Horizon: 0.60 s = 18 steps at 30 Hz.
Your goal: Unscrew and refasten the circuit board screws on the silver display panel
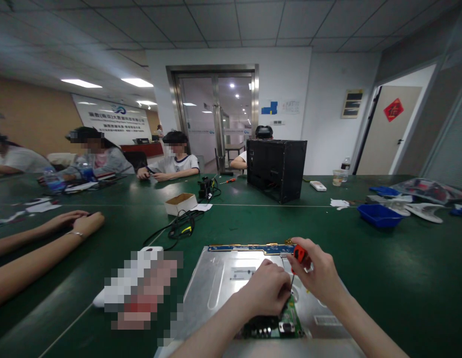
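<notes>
A metal panel [212, 278], like the back of a display, lies flat in front of me. On it sits a green circuit board [290, 323], partly covered by my left hand, and a long blue circuit strip [246, 249] runs along its far edge. My right hand [322, 273] grips a red and black screwdriver [299, 253] by the handle, its thin shaft pointing down toward the green board. Close to the shaft's lower end, my left hand [268, 286] rests over the board with its fingers curled together. Those fingertips are hidden, so what they pinch cannot be seen.
Left of the panel lies a white object [152, 253], partly blurred out. Beyond are black cables [175, 228], a small open box [181, 204] and a black computer case [277, 169]. A blue tray [380, 215] stands right. A co-worker's forearms [48, 243] rest at left.
</notes>
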Each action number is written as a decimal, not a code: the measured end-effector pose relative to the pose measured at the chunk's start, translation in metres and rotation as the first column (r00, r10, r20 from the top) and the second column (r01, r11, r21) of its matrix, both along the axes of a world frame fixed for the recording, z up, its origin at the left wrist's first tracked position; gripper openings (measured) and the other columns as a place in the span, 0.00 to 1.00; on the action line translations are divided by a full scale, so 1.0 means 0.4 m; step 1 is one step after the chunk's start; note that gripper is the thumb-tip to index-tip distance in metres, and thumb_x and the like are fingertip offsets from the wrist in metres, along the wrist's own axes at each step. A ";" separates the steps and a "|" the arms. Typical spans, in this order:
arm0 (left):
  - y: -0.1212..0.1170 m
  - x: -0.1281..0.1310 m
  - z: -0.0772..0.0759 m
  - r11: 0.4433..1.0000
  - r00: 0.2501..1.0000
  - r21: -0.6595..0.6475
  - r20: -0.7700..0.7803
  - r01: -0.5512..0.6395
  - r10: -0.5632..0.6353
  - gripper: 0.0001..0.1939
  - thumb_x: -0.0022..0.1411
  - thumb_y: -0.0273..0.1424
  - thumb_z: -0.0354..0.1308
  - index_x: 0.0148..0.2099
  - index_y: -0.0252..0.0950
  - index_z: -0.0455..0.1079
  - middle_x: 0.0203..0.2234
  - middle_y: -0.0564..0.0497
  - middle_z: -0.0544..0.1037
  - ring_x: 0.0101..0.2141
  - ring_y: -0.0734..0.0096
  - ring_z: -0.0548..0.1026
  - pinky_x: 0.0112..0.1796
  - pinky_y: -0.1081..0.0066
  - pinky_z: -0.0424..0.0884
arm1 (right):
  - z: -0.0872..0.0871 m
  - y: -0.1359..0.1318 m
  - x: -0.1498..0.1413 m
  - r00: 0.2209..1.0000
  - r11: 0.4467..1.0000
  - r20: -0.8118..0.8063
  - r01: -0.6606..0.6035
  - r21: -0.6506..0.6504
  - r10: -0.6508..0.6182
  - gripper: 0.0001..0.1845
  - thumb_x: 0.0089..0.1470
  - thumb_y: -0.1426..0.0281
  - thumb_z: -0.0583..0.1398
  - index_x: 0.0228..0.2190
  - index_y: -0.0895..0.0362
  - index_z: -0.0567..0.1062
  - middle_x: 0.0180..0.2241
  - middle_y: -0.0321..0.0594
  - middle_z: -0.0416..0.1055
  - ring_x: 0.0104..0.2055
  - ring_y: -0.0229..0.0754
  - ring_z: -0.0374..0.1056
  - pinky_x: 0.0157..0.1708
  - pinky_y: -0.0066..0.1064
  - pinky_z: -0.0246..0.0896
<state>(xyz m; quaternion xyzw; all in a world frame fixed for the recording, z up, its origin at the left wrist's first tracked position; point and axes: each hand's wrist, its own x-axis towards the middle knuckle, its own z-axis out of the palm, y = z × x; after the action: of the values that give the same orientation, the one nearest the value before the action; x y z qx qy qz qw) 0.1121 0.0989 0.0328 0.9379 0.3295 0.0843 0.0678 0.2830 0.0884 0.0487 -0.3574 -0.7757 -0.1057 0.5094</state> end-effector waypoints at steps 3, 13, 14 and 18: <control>0.001 0.001 -0.002 1.000 1.000 0.012 -0.011 -0.001 0.001 0.00 0.57 0.26 0.59 0.33 0.36 0.71 0.33 0.50 0.81 0.37 0.61 0.78 0.39 0.65 0.64 | 0.008 -0.007 0.000 1.000 1.000 -0.001 -0.028 -0.014 0.028 0.12 0.65 0.69 0.55 0.50 0.56 0.68 0.25 0.32 0.70 0.18 0.34 0.64 0.19 0.23 0.61; 0.006 0.001 -0.007 1.000 1.000 0.023 -0.022 0.010 -0.009 0.02 0.60 0.28 0.59 0.33 0.36 0.72 0.33 0.50 0.81 0.37 0.61 0.78 0.39 0.65 0.64 | 0.003 -0.010 -0.002 0.998 0.996 -0.041 -0.044 -0.080 0.041 0.17 0.65 0.71 0.52 0.55 0.56 0.66 0.26 0.32 0.69 0.18 0.34 0.64 0.17 0.24 0.60; 0.006 0.001 -0.007 1.000 1.000 0.023 -0.022 0.010 -0.009 0.02 0.60 0.28 0.59 0.33 0.36 0.71 0.33 0.50 0.81 0.37 0.61 0.78 0.39 0.65 0.64 | 0.001 -0.008 -0.002 0.999 0.996 -0.038 -0.040 -0.078 0.038 0.17 0.65 0.71 0.53 0.54 0.56 0.65 0.26 0.32 0.69 0.18 0.34 0.63 0.17 0.24 0.60; 0.005 0.000 -0.006 1.000 1.000 0.021 -0.021 0.010 -0.010 0.02 0.60 0.27 0.59 0.33 0.36 0.71 0.34 0.50 0.81 0.37 0.62 0.78 0.40 0.65 0.64 | -0.003 0.000 -0.002 0.999 0.999 -0.030 -0.033 -0.019 0.032 0.13 0.67 0.69 0.55 0.52 0.56 0.66 0.26 0.32 0.68 0.18 0.32 0.63 0.17 0.22 0.59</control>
<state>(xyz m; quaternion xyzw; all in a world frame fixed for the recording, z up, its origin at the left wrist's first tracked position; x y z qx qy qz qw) 0.1122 0.1011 0.0305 0.9410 0.3247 0.0775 0.0550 0.2823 0.0883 0.0474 -0.3512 -0.7748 -0.0844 0.5188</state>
